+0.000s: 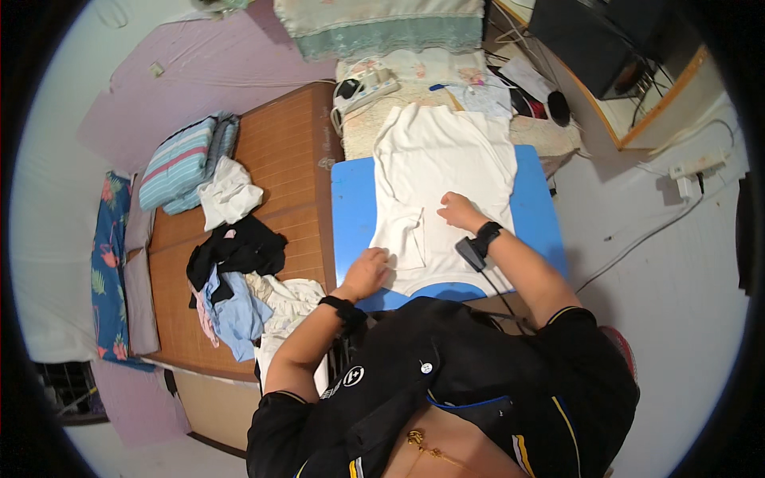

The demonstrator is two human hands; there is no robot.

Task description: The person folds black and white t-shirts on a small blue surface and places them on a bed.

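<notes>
A white shirt (pixel 446 163) lies spread on a small blue table (pixel 348 199), its far end reaching past the table's far edge. On its left side a sleeve (pixel 402 240) is folded inward over the body of the shirt. My left hand (pixel 366 273) is closed at the near left edge of the shirt, its fingertips on the cloth. Over the middle of the shirt is my right hand (pixel 460 211), its thumb and fingers slightly curled and apart, just right of the folded sleeve. Nothing shows between them.
To the left, a bed with a brown mat (pixel 279 151) bears a heap of loose clothes (pixel 239 295) and folded striped bedding (pixel 179 163). Beyond the table are a power strip (pixel 370 92) and a patterned cloth. A cable (pixel 637 247) crosses the floor at right.
</notes>
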